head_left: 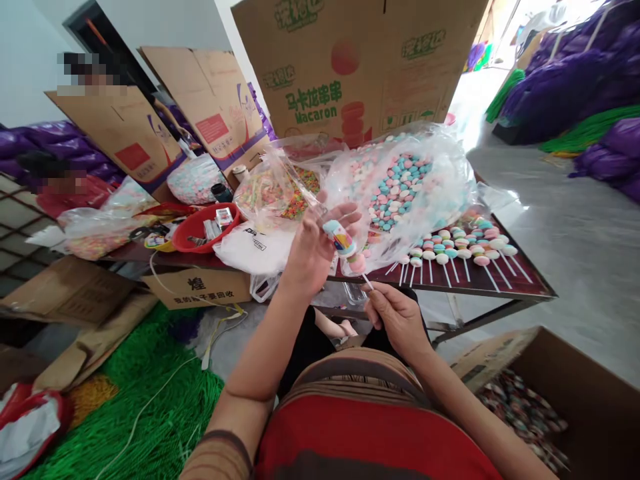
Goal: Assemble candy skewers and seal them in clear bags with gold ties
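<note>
My right hand [397, 313] pinches the thin white stick [369, 283] of a candy pop in front of my lap. At the stick's top sits a pink candy piece [357, 264], with a clear wrapper [340, 238] printed in blue, yellow and red around the upper end. My left hand [316, 243] is curled beside that wrapper, its fingers partly spread and holding the clear film. Just beyond lies a big clear bag [425, 193] of pink, white and blue candies. To its right, several finished-looking candy pops [450, 247] rest with their sticks toward me.
Another bag [300, 190] holds orange and green candies. Left of it are a red basin [205, 227] and white plastic bags [260, 247]. A tall carton [345, 73] stands behind. Green strands [165, 387] cover the floor; an open box [565, 373] is lower right. People sit far left.
</note>
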A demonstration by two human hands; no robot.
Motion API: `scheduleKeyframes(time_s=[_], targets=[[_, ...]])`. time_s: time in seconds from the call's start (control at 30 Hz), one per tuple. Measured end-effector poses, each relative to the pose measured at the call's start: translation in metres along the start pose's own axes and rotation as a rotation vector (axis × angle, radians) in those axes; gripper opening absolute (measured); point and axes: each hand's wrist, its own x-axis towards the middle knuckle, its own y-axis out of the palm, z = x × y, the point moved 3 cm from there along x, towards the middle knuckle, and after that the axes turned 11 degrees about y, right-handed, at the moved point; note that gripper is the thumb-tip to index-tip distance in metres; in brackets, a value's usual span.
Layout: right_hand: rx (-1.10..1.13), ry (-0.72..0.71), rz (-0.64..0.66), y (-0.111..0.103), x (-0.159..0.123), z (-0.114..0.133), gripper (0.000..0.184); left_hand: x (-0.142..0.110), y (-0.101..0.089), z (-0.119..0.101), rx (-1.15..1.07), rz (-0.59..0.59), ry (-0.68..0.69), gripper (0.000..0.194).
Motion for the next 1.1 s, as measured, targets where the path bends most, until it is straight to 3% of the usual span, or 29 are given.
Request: scheduleKeyframes(time_s=[0.1, 0.23, 0.33, 0.4, 0.47, 0.53, 0.6, 0.67, 0.77, 0.93, 1.1], targets=[[-0.054, -0.041, -0.039, 0.003, -0.002, 0.003, 0.036, 0.006, 0.005, -0.003, 0.014, -0.167, 0.0, 0.037], [-0.077, -0.056, -0.042, 0.011, -0.001, 0.007, 0.036, -0.009, 0.014, 0.016, 0.051, -0.285, -0.02, 0.041], [0.008, -0.022, 0.036, 0.017, 0.003, 0.006, 0.037, -0.026, 0.016, 0.031, 0.061, -0.246, 0.022, 0.044], [0.094, 0.005, 0.112, 0.02, 0.006, 0.005, 0.037, -0.033, 0.014, 0.036, 0.05, -0.158, -0.034, 0.043], [0.134, 0.024, 0.179, 0.019, 0.007, 0.005, 0.038, -0.033, 0.012, 0.032, 0.019, -0.053, -0.077, 0.052], [0.112, 0.035, 0.205, 0.016, 0.008, 0.006, 0.039, -0.025, 0.009, 0.019, -0.04, 0.019, -0.027, 0.065], [0.066, 0.054, 0.196, 0.011, 0.007, 0.006, 0.042, -0.013, 0.007, 0.006, -0.087, 0.025, 0.027, 0.064], [0.017, 0.071, 0.171, 0.008, 0.006, 0.007, 0.044, -0.002, 0.005, -0.001, -0.084, -0.029, 0.059, 0.05], [-0.031, 0.085, 0.149, 0.01, 0.007, 0.009, 0.046, 0.001, 0.006, 0.008, -0.029, -0.111, 0.057, 0.036], [0.045, 0.084, 0.131, 0.017, 0.016, 0.008, 0.042, -0.021, 0.005, 0.036, 0.018, -0.135, -0.054, 0.047], [0.059, 0.075, 0.168, 0.017, 0.02, 0.005, 0.038, -0.016, -0.012, 0.022, 0.026, -0.064, -0.044, 0.073]])
